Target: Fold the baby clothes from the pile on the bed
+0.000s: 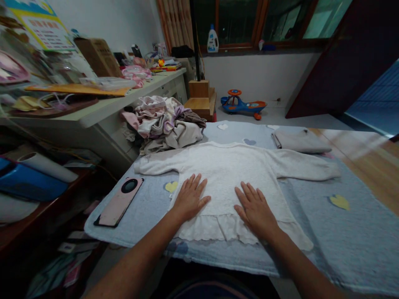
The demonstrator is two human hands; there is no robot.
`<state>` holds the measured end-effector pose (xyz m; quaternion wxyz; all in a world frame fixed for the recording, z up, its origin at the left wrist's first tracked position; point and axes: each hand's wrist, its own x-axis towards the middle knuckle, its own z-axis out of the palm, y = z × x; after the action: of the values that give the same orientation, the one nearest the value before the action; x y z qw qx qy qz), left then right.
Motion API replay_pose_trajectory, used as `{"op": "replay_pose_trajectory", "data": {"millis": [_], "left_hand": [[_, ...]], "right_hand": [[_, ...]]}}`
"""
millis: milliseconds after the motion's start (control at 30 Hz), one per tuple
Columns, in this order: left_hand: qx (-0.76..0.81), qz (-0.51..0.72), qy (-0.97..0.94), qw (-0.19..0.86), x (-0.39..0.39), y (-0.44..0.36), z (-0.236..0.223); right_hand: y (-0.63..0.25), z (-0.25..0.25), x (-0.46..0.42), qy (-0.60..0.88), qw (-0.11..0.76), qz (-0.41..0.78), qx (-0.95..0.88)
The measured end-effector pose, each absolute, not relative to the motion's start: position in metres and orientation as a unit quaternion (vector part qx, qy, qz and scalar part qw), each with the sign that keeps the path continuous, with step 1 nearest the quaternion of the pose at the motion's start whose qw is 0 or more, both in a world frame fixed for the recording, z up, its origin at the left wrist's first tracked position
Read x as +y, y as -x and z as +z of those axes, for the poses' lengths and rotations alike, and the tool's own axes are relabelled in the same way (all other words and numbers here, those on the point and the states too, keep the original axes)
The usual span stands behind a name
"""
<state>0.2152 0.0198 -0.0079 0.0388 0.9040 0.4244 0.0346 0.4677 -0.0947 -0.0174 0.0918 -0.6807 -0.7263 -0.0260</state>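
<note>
A white long-sleeved top (224, 174) with a ruffled hem lies spread flat, its sleeves stretched out to both sides. My left hand (190, 197) rests flat on its lower left part, fingers spread. On the lower right part lies my right hand (256, 211), also palm down with the fingers apart. Neither hand grips anything. Beneath the top is a light blue cloth (349, 236) with heart shapes, covering the table. Left of my left hand lies a pink phone (120, 202), its round camera side up.
A heap of clothes (168, 124) sits at the back left. A folded grey garment (301, 141) lies at the back right. A cluttered white desk (102, 109) runs along the left. On the floor beyond stands a blue and orange ride-on toy (243, 104).
</note>
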Motion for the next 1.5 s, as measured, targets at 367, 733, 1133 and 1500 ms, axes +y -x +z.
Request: {"op": "replay_pose_trajectory", "data": {"millis": [367,733,1133,1500], "left_hand": [[0.262,0.141,-0.932,0.209,-0.017,-0.231,0.026],[0.23,0.12,-0.909,0.327,-0.039,-0.24,0.028],[0.303,0.167,-0.74,0.577,-0.027,-0.237,0.026],[0.253,0.144,-0.866,0.406,-0.025,-0.221,0.029]], "right_hand": [[-0.48,0.001,-0.115,0.639,0.225,0.053,-0.734],[-0.459,0.023,-0.143,0.597,0.236,0.195,-0.742],[-0.464,0.022,-0.136,0.64,0.332,0.287,-0.63],[-0.467,0.046,-0.139,0.575,0.199,0.275,-0.745]]}}
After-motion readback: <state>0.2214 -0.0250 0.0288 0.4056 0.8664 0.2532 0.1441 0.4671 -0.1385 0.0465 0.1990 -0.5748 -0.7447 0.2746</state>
